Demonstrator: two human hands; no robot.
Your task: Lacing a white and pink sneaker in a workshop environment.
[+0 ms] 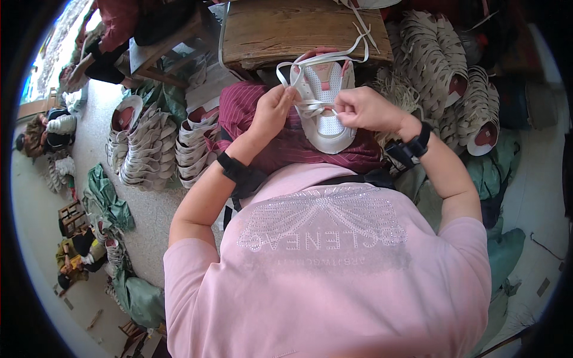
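A white sneaker (329, 142) with pink trim rests on my lap against the table edge, its toe pointing toward me. White shoelace (312, 107) crosses its front, and a long loose length loops over the far end of the shoe. My left hand (275, 111) is closed at the shoe's left side, thumb and fingers pinched on the lace. On the right side of the shoe, my right hand (369, 110) is closed, with lace at its fingertips close above the toe. The fingers partly hide the eyelets.
A wooden table (286, 30) stands directly ahead. Nested stacks of whitish shoes (149, 149) stand on the floor at left; more shoe stacks (433, 56) rise at right. Green sacks (492, 164) lie on both sides. Other people (77, 256) sit at far left.
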